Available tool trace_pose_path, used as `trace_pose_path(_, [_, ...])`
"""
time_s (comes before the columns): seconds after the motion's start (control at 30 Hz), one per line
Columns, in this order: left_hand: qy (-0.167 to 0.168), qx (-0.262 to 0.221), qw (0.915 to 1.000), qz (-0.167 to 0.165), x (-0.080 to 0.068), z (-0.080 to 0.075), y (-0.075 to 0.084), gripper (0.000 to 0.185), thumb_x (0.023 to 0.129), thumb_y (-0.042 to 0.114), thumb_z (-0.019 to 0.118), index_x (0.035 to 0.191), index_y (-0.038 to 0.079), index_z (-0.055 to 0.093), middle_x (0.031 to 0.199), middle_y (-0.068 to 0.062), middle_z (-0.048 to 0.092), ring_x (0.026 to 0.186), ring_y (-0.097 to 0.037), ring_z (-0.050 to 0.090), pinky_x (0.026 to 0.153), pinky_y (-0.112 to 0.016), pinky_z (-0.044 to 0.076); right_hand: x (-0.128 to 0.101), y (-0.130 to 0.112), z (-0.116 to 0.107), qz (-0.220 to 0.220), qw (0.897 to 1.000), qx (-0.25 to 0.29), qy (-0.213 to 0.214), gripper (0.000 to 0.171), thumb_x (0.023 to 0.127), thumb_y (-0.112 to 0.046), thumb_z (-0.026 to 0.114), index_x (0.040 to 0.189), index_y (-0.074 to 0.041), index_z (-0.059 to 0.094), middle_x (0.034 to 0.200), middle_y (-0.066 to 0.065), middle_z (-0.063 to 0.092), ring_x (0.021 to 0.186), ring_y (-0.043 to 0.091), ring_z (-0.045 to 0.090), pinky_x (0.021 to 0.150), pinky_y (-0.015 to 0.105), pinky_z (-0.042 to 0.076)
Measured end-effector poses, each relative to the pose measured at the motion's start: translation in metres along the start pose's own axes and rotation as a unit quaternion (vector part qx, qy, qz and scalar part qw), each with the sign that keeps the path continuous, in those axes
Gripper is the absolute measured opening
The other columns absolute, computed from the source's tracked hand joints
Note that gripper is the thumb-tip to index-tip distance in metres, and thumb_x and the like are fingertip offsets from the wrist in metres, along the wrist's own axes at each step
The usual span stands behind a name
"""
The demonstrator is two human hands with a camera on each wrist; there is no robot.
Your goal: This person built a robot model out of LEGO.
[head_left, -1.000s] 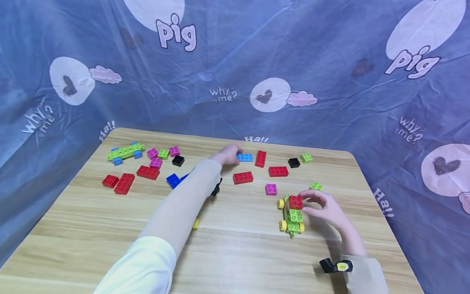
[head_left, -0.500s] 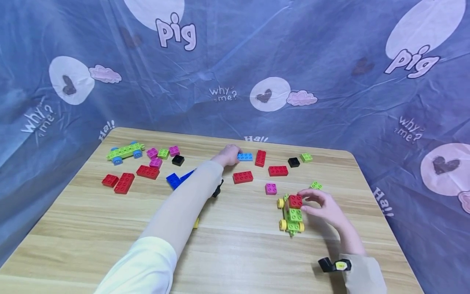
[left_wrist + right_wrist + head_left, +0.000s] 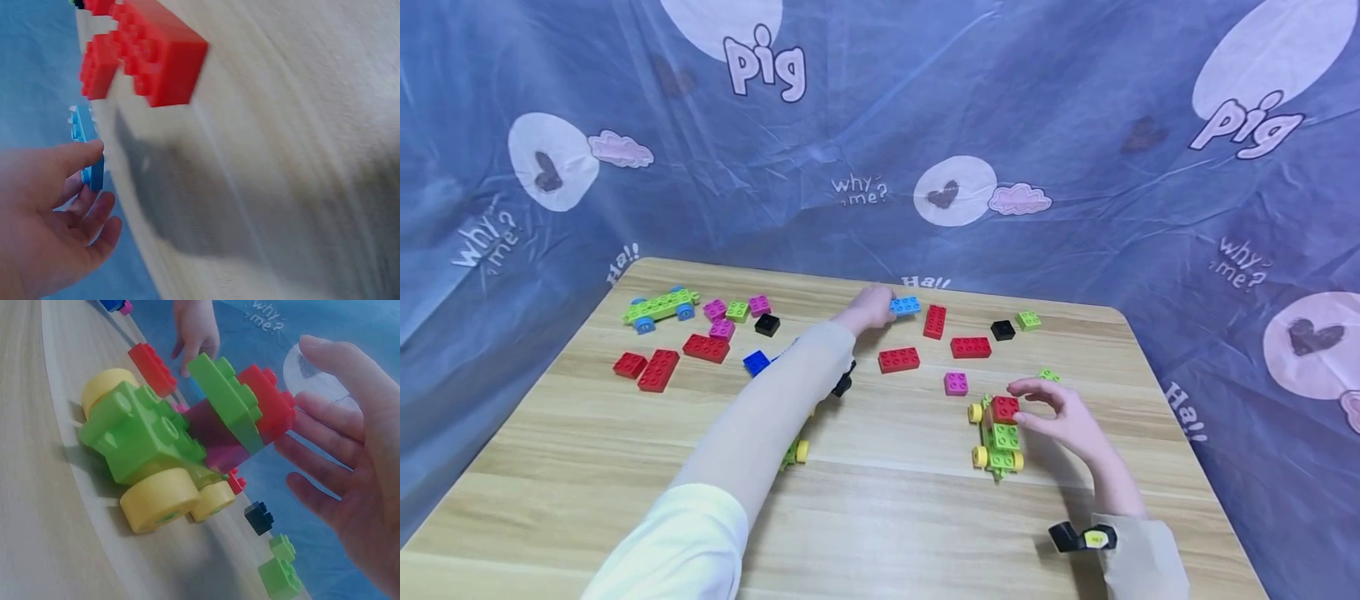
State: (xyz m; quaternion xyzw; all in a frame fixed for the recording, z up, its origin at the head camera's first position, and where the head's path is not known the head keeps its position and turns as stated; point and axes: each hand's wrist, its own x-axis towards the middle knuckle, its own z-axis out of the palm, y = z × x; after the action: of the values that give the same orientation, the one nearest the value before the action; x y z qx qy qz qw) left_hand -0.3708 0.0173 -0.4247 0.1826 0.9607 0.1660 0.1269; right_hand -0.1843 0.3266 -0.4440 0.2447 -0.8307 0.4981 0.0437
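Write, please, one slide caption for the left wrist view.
Left-hand fingers pinch a light-blue brick near the edge of a wooden table, with red bricks nearby.

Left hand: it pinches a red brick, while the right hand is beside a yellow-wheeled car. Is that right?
Not quite: the left wrist view shows the left hand pinching a light blue brick, not red. The right hand is beside a yellow-wheeled car.
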Motion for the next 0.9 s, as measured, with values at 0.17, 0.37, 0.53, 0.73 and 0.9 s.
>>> trace_pose_path(0.17, [0.026, -0.026, 0.9993, 0.009, -0.001, -0.012, 0.009, 0.052, 0.094, 0.022, 0.066, 0.140, 0.002, 0.051, 0.135, -0.014, 0.055, 0.125, -0.028, 0.050, 0.111, -0.036, 0.039, 0.003, -0.007, 0.001, -0.002, 1.000, -0.012, 0.011, 0.033, 0.078, 0.013, 0.070, 0.110, 0.009, 0.063, 0.112, -0.012, 0.066, 0.106, -0.007, 0.057, 0.093, 0.011, 0.043])
trace_pose_path(0.37, [0.061, -0.042, 0.9968, 0.028, -0.007, -0.028, 0.019, 0.051, 0.092, 0.024, 0.068, 0.136, 0.002, 0.054, 0.133, -0.014, 0.057, 0.123, -0.028, 0.052, 0.110, -0.036, 0.040, 0.008, -0.017, 0.002, 0.007, 0.999, -0.044, 0.028, 0.037, 0.078, 0.009, 0.073, 0.113, 0.005, 0.065, 0.111, -0.006, 0.069, 0.105, -0.009, 0.056, 0.094, 0.010, 0.041])
trace_pose_path(0.53, [0.078, -0.063, 0.9942, 0.040, -0.015, -0.039, 0.027, 0.048, 0.090, 0.024, 0.069, 0.131, 0.003, 0.057, 0.128, -0.013, 0.059, 0.119, -0.027, 0.054, 0.107, -0.034, 0.042, 0.014, -0.025, 0.006, 0.002, 0.997, -0.070, 0.034, 0.041, 0.076, 0.008, 0.075, 0.115, 0.004, 0.065, 0.112, 0.019, 0.068, 0.109, -0.010, 0.054, 0.093, 0.009, 0.041])
trace_pose_path(0.73, [0.103, -0.089, 0.9886, 0.063, -0.029, -0.052, 0.034, 0.044, 0.088, 0.022, 0.071, 0.126, 0.003, 0.060, 0.122, -0.013, 0.061, 0.112, -0.026, 0.056, 0.102, -0.035, 0.044, 0.020, -0.036, 0.012, 0.013, 0.996, -0.087, 0.031, 0.054, 0.077, 0.002, 0.078, 0.127, 0.000, 0.060, 0.122, 0.021, 0.063, 0.112, -0.011, 0.051, 0.095, 0.007, 0.040])
trace_pose_path(0.9, [0.126, -0.110, 0.9823, 0.085, -0.043, -0.061, 0.037, 0.043, 0.084, 0.021, 0.075, 0.122, 0.005, 0.063, 0.116, -0.010, 0.063, 0.105, -0.023, 0.057, 0.097, -0.034, 0.046, 0.025, -0.045, 0.016, 0.017, 0.996, -0.079, 0.031, 0.065, 0.077, 0.000, 0.079, 0.136, -0.004, 0.053, 0.133, 0.010, 0.058, 0.117, -0.009, 0.050, 0.097, 0.006, 0.038])
